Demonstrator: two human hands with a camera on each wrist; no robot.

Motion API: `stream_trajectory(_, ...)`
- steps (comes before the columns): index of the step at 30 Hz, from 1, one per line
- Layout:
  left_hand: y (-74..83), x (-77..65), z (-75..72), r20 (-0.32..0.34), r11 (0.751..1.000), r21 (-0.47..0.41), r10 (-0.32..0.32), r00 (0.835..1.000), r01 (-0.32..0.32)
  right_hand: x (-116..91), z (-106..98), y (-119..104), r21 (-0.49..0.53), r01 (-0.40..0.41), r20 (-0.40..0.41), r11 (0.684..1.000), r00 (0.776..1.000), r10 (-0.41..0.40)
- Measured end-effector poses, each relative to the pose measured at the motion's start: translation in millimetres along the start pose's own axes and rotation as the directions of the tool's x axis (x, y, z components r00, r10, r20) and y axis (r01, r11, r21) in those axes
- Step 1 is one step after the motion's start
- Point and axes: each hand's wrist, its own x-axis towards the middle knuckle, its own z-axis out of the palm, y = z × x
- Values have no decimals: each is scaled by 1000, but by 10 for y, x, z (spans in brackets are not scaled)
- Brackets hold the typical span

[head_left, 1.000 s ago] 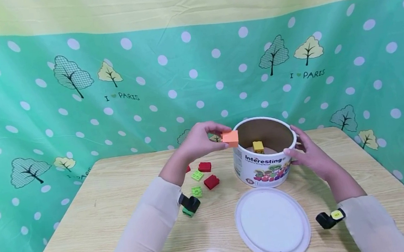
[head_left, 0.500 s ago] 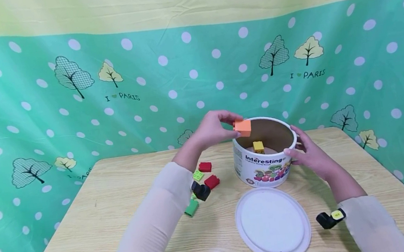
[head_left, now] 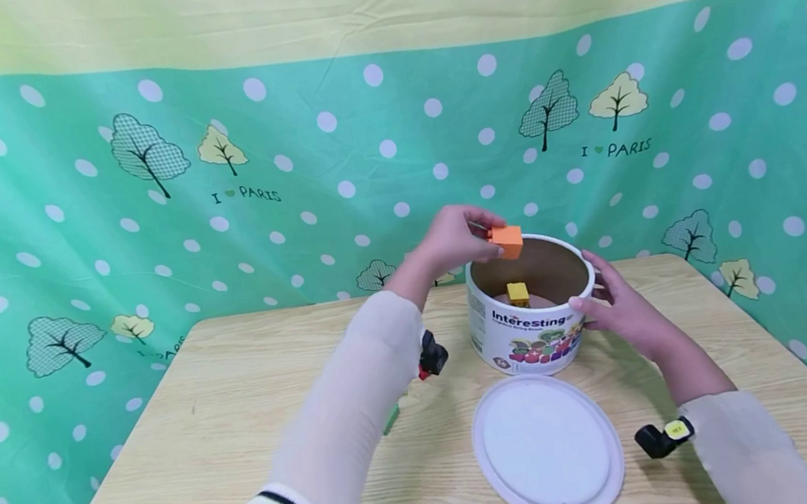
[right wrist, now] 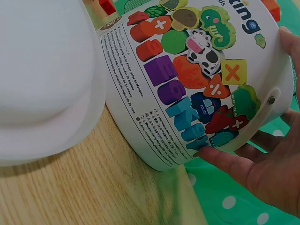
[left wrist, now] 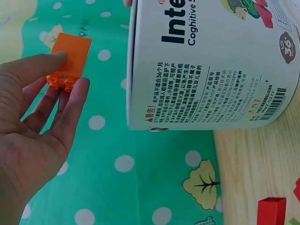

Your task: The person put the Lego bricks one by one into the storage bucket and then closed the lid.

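Note:
Pinched between the thumb and fingers of my left hand [head_left: 456,237] is an orange toy building block [head_left: 507,242], held above the left part of the rim of a round white bucket [head_left: 527,338]. The block's studs face the palm in the left wrist view. Inside the bucket a yellow block [head_left: 518,294] rests on the bottom. My right hand [head_left: 625,309] grips the bucket's right side, thumb on the outer wall and the other fingers behind the rim. In the right wrist view, the bucket's white handle [right wrist: 258,119] runs close to that hand.
A round white lid [head_left: 549,448] lies on the wooden table in front of the bucket. Red blocks [left wrist: 271,211] and a green block [head_left: 390,418] lie left of the bucket, partly hidden by the left arm in the head view. A polka-dot curtain [head_left: 332,160] hangs behind.
My left hand has carried the orange block right and upward, from beside the bucket's left rim to over its opening. The right hand has stayed on the bucket.

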Motion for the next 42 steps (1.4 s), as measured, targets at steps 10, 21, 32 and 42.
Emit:
stream_trajectory(10, -133, 131, 87, -43, 991, -129, -39, 998, 33, 10, -31, -23, -14, 11, 7, 1000, 1000, -11)
stream_trajectory(21, -251, 211, 159, -87, 986, -168, -17, 996, 2, 34, -23, -48, -3, 10, 12, 1000, 1000, -10)
stream_trajectory(32, -246, 93, 91, -79, 993, -118, -36, 996, 26, 19, 1, -26, 0, -1, 12, 1000, 1000, 1)
stream_trajectory(42, -431, -180, 1, -127, 989, -138, 30, 991, -48, -19, 5, -18, -4, -1, 9, 1000, 1000, 1)
